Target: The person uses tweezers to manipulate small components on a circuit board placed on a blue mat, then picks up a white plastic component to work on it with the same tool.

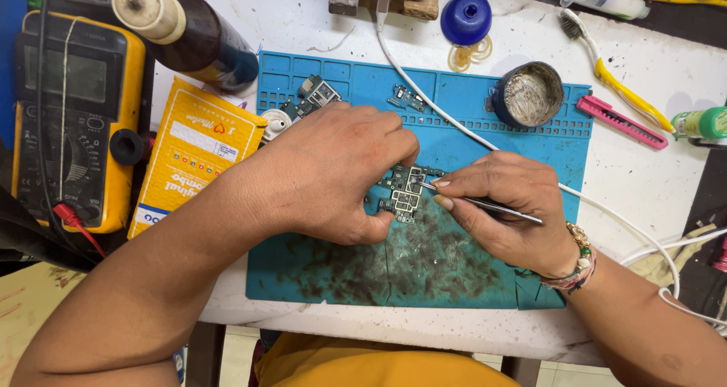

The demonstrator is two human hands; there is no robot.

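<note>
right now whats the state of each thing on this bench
left hand: pressed down on the small green circuit board, pinning it to the blue rubber work mat
right hand: pinching thin metal tweezers, tips on the board
round metal tin: open, no lid on
pink utility knife: lying flat, blade not visible
yellow multimeter: screen blank, red lead plugged in
dark brown bottle: lying on its side

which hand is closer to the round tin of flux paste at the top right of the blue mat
Right. The right hand, holding tweezers, sits just below the round tin. The left hand is farther off to the tin's lower left, pressing on the circuit board.
</note>
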